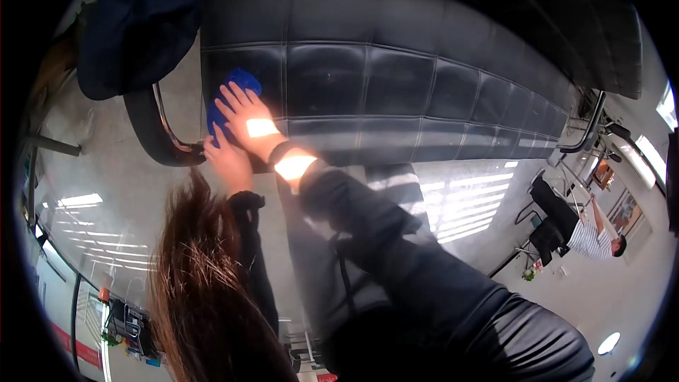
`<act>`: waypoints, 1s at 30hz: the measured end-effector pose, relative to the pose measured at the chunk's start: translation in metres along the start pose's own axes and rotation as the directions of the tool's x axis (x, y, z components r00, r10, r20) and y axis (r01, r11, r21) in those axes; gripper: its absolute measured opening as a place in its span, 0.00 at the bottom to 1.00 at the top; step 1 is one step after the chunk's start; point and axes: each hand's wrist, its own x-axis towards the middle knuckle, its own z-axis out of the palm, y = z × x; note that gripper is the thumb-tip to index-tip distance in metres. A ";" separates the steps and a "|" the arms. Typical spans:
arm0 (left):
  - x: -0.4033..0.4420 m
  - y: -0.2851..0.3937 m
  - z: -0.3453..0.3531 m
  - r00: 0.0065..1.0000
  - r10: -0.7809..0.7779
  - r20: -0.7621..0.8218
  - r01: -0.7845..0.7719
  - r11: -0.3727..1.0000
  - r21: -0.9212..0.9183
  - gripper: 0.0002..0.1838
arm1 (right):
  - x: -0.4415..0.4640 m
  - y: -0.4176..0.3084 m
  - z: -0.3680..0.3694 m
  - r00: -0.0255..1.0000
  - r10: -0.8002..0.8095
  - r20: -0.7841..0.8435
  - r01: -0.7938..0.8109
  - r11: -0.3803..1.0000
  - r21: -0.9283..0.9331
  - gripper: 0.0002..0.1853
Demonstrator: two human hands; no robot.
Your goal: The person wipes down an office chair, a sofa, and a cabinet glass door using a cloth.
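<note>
See a blue cloth [247, 80] lying bunched at the left end of a black padded seat [325, 78], toward the near edge and close to the armrest [143, 127]. Find the right hand [249, 124] palm down over it, fingers fanned apart and fairly straight, covering much of the blue. Note the left hand [230, 163] just below, fingers reaching to the lower part of the cloth; cannot tell if pinching a fold or only touching.

Judge the cloth light, soft and limp, apt to crease and bunch, unlikely to suffer from pressing or squeezing. Cannot tell if damp or dry. Expect easy sliding over the smooth cover, perhaps with slight drag at the seams. Control best under a flat palm with spread fingers; for lifting, pinch the loose bunch beyond the right fingertips or gather the uncovered side at left.

Notice a dark item [141, 32], perhaps a cap, well apart from the 2 hands. Spot hair [205, 283] hanging beside the left cuff [247, 201], and bright sunlight on either side of the wristband [281, 151]. Far to the right, make out 1 other person [594, 239] in a striped top.
</note>
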 end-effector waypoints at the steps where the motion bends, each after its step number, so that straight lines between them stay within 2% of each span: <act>1: -0.009 0.015 0.002 0.998 -0.066 -0.012 0.066 0.997 -0.026 0.29 | -0.007 0.011 -0.005 0.998 -0.065 0.009 0.065 0.998 -0.020 0.32; 5: -0.029 0.073 0.016 0.979 -0.202 0.010 0.202 0.975 -0.094 0.28 | -0.021 0.056 -0.037 0.960 -0.265 0.088 0.274 0.956 -0.107 0.29; 6: -0.030 0.092 0.019 0.969 -0.249 -0.005 0.243 0.951 -0.192 0.28 | -0.025 0.065 -0.037 0.956 -0.292 0.029 0.292 0.939 -0.180 0.27; 8: -0.036 0.107 0.043 0.989 -0.143 -0.025 0.137 0.978 -0.157 0.27 | -0.036 0.083 -0.048 0.962 -0.270 0.035 0.271 0.934 -0.234 0.28; 9: -0.038 0.125 0.046 0.993 -0.106 -0.056 0.098 0.987 -0.125 0.27 | -0.042 0.092 -0.060 0.973 -0.226 0.040 0.230 0.953 -0.199 0.29; 10: -0.039 0.135 0.060 0.978 -0.190 -0.088 0.127 0.873 -0.471 0.27 | -0.050 0.103 -0.069 0.981 -0.192 0.017 0.191 0.963 -0.188 0.29; 12: -0.056 0.180 0.069 0.981 0.076 -0.179 -0.119 0.962 -0.244 0.29 | -0.074 0.137 -0.093 0.991 -0.128 -0.045 0.117 0.975 -0.191 0.28; 14: -0.076 0.242 0.068 0.987 0.145 -0.064 -0.152 0.981 -0.124 0.31 | -0.111 0.185 -0.121 0.991 -0.084 -0.101 0.064 0.981 -0.183 0.26; 16: -0.107 0.313 0.079 0.989 0.150 -0.011 -0.150 0.989 -0.011 0.32 | -0.161 0.237 -0.159 0.984 -0.068 -0.168 0.042 0.988 -0.149 0.24; 18: -0.141 0.383 0.096 0.968 0.251 0.007 -0.252 0.968 0.025 0.33 | -0.217 0.294 -0.200 0.987 -0.023 -0.156 -0.006 0.984 -0.180 0.24; 19: -0.160 0.419 0.107 0.971 0.238 0.013 -0.236 0.968 -0.084 0.34 | -0.247 0.322 -0.223 0.984 -0.008 -0.175 -0.027 0.981 -0.194 0.24; 20: -0.179 0.450 0.116 0.962 0.271 0.037 -0.270 0.962 -0.044 0.34 | -0.279 0.346 -0.245 0.982 0.011 -0.190 -0.050 0.978 -0.204 0.24; 24: -0.244 0.562 0.137 0.838 0.523 0.159 -0.503 0.851 -0.149 0.34 | -0.404 0.427 -0.311 0.923 0.191 -0.333 -0.284 0.924 -0.257 0.22; 25: -0.261 0.591 0.141 0.812 0.578 0.086 -0.575 0.816 -0.060 0.26 | -0.436 0.446 -0.319 0.892 0.225 -0.393 -0.354 0.888 -0.295 0.22; 26: -0.275 0.614 0.147 0.762 0.638 0.114 -0.630 0.770 -0.099 0.24 | -0.470 0.457 -0.329 0.838 0.257 -0.481 -0.419 0.867 -0.267 0.21; 28: -0.307 0.646 0.158 0.642 0.751 0.151 -0.724 0.660 -0.200 0.21 | -0.528 0.470 -0.341 0.768 0.392 -0.507 -0.560 0.795 -0.233 0.20; 30: -0.339 0.667 0.161 0.532 0.775 0.341 -0.730 0.624 -0.279 0.21 | -0.581 0.465 -0.335 0.681 0.451 -0.577 -0.642 0.747 -0.174 0.19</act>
